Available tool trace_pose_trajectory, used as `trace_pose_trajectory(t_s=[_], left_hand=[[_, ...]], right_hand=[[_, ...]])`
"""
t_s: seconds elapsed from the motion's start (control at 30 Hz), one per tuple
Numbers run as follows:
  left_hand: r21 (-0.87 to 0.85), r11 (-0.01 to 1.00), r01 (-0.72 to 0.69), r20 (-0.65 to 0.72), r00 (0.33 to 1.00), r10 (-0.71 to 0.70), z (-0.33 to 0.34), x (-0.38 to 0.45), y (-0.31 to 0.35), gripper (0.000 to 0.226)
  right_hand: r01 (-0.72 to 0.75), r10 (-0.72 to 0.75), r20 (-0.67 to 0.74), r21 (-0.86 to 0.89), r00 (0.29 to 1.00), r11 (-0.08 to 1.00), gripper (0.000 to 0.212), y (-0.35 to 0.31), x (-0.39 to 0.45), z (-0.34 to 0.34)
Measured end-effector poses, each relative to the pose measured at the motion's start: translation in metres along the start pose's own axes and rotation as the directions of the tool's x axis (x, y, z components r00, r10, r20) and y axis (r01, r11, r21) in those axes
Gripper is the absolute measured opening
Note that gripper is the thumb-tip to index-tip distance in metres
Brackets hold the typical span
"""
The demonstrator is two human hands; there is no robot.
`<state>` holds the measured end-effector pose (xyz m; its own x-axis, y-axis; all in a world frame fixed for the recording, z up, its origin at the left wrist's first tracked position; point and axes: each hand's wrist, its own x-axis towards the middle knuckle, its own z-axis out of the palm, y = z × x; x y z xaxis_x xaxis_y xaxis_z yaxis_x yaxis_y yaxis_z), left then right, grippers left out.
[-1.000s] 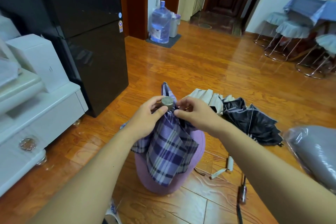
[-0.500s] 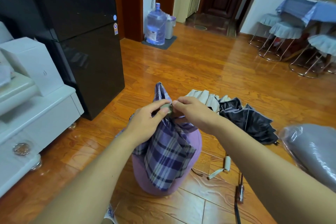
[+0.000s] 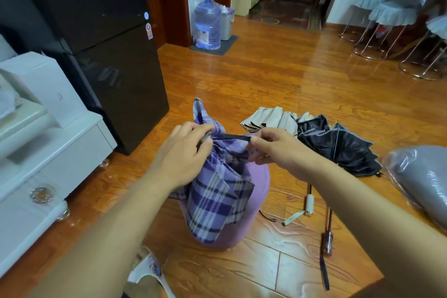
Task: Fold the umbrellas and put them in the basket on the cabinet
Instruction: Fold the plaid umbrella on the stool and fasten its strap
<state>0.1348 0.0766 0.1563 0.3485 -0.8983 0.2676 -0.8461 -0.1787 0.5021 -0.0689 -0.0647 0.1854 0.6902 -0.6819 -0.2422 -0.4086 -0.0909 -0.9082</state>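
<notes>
Plaid umbrella (image 3: 217, 191), collapsed over the person's lap: left hand (image 3: 183, 152) grips its gathered top, right hand (image 3: 278, 150) pinches the closure strap (image 3: 232, 137) taut. Should the pinch slip, the loose folds would likely splay open.

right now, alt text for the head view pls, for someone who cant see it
A person's left hand grips the top of a purple plaid umbrella while the right hand pinches its dark strap and holds it taut. On the wooden floor to the right lie a beige umbrella and a black umbrella, both unfolded.
</notes>
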Motion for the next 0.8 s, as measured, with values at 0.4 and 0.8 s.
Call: trace_pose_trajectory(t_s=[0.4,0.8], left_hand=[[-0.374,0.731,0.571,-0.122,0.751,-0.648,-0.036,-0.028,-0.004,0.036],[-0.947,-0.01,0.32,0.245,0.704,-0.667,-0.009,-0.061,0.029,0.034]], right_hand=[[-0.055,0.056,-0.2,0.009,0.978,0.998,0.014,0.058,-0.018,-0.036],[-0.113,0.154,-0.098,0.333,0.983,0.936,0.04,0.045,-0.045,-0.047]])
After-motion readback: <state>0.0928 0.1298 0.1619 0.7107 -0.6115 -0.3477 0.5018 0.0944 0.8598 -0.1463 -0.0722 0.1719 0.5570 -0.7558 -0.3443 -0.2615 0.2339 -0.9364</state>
